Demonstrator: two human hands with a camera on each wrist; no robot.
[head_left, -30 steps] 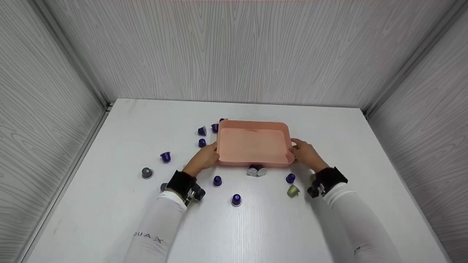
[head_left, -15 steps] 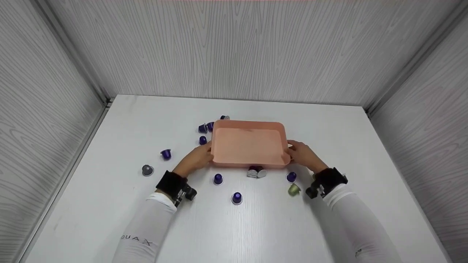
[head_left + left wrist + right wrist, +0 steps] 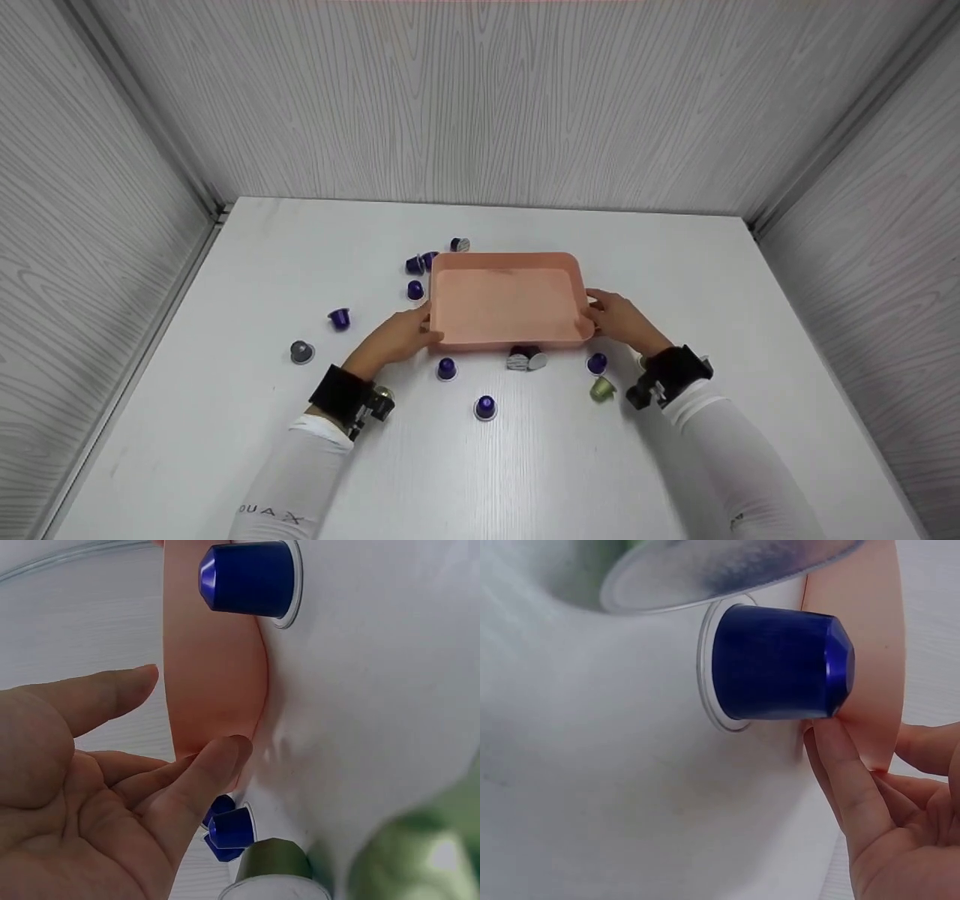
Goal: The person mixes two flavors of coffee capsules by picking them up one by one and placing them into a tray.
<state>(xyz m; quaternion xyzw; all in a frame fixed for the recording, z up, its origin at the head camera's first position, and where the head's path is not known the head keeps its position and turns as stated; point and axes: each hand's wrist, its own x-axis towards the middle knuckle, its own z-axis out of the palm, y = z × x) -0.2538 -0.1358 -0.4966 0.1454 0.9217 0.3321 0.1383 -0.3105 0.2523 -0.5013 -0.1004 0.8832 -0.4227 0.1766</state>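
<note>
A shallow pink rectangular tray (image 3: 510, 304), with nothing in it, sits mid-table between my hands. At its left end, my left hand (image 3: 394, 337) touches the outer wall with extended fingers; in the left wrist view its thumb (image 3: 124, 694) stands just off the rim. My right hand (image 3: 626, 322) holds the opposite end, thumb at the rim and fingers (image 3: 847, 780) against the outside wall. Two coffee capsules (image 3: 517, 361) lie on their sides right at the front wall. A blue capsule (image 3: 780, 664) stands close by my right fingers.
Several more blue capsules lie left of the tray, including an upright one (image 3: 415, 290). Two blue ones (image 3: 485, 407) (image 3: 446, 369) stand in front. A green capsule (image 3: 602, 389) lies front right, a grey one (image 3: 301, 352) far left. Walls (image 3: 480, 105) enclose the back and sides.
The tray has shifted left and slightly nearer, both hands moving with it. The capsule behind its back left corner now shows fully. My left thumb has moved toward the front corner.
</note>
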